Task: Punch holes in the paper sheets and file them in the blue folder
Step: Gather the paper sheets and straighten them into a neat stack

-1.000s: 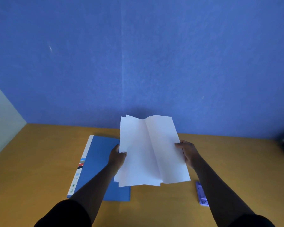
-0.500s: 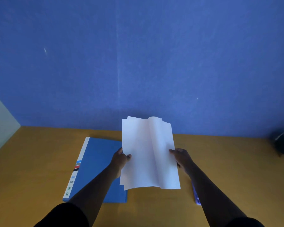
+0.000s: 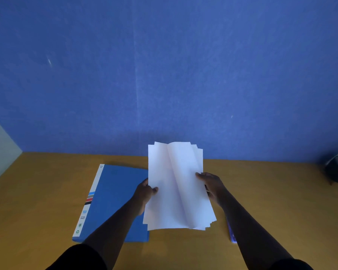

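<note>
Hands (image 3: 144, 191) (image 3: 213, 184) grip paper sheets (image 3: 176, 188), blue folder (image 3: 115, 201) — shut

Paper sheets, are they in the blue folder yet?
Not yet. Nothing looks done: the blue folder lies closed on the desk. In hand: the left hand and right hand hold the paper sheets up. Left: punching holes, then filing.

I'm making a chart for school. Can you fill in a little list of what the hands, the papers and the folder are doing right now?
left hand: grips the left edge of the paper sheets, thumb on top
right hand: grips their right edge
paper sheets: held up above the table, bowed along the middle, edges fanned
blue folder: closed, flat on the table, left of the sheets
holes: none visible
purple object: mostly hidden under the right arm
</note>
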`<state>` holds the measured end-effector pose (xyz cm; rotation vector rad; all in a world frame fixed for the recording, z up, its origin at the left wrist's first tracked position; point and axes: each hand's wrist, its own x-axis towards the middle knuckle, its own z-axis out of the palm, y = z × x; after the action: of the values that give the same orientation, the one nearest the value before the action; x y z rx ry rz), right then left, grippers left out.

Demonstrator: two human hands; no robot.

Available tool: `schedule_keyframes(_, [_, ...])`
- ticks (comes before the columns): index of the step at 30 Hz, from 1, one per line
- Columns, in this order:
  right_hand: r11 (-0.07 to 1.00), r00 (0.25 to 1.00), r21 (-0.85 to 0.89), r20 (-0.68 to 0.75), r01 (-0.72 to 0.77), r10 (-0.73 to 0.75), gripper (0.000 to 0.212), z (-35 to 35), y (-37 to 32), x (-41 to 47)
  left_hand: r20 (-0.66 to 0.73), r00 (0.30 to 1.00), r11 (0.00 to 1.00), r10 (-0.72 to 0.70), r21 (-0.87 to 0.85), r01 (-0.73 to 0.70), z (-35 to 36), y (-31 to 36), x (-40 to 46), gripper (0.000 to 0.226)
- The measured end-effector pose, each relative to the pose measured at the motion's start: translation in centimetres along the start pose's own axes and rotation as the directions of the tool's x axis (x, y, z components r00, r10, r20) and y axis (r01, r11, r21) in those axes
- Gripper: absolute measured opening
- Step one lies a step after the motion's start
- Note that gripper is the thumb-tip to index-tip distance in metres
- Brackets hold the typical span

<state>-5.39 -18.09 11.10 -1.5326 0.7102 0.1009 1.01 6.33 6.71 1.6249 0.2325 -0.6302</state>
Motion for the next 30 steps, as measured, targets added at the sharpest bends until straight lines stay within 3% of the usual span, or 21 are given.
schedule_keyframes(3, [0.978,0.980,-0.150,-0.110,0.145,-0.163,0.028,0.0,-0.3,0.3,-0.042,0.999,1.000,0.007,-0.007,-0.007,0.2,-0.1,-0.2,0.040])
schedule_keyframes(7, [0.912,0.938,-0.313,-0.135,0.265,-0.319,0.026,0.3,-1.4,0.5,-0.111,0.994,1.000,0.005,-0.012,-0.006,0.5,0.0,-0.4,0.039])
schedule_keyframes(13, [0.851,0.902,-0.311,0.061,0.423,-0.427,0.008,0.9,-3.4,0.2,-0.165,0.986,1.000,-0.001,-0.012,-0.001,0.9,0.0,-0.1,0.038])
schedule_keyframes(15, [0.861,0.900,-0.264,0.105,0.435,-0.422,0.015,1.1,-4.1,-0.2,-0.159,0.987,1.000,0.001,-0.004,-0.002,0.9,-0.1,0.0,0.039])
schedule_keyframes(19, [0.931,0.920,0.068,0.146,0.358,-0.364,0.021,1.2,-5.0,-0.8,-0.143,0.990,1.000,-0.006,-0.003,0.006,1.0,0.0,0.0,0.037])
schedule_keyframes(23, [0.906,0.936,0.329,0.137,0.266,-0.325,0.022,0.8,-5.4,-1.0,-0.123,0.992,1.000,-0.018,-0.009,0.017,0.8,-0.2,0.1,0.039])
schedule_keyframes(27, [0.934,0.971,0.286,0.040,0.216,-0.237,0.019,0.2,-4.2,0.0,-0.090,0.996,1.000,-0.003,-0.020,0.001,0.9,0.0,0.0,0.036])
schedule_keyframes(30, [0.977,0.986,0.138,-0.061,0.165,-0.157,0.018,-0.3,-2.6,1.2,-0.082,0.997,0.998,-0.012,-0.055,0.008,0.9,0.4,-0.1,0.035])
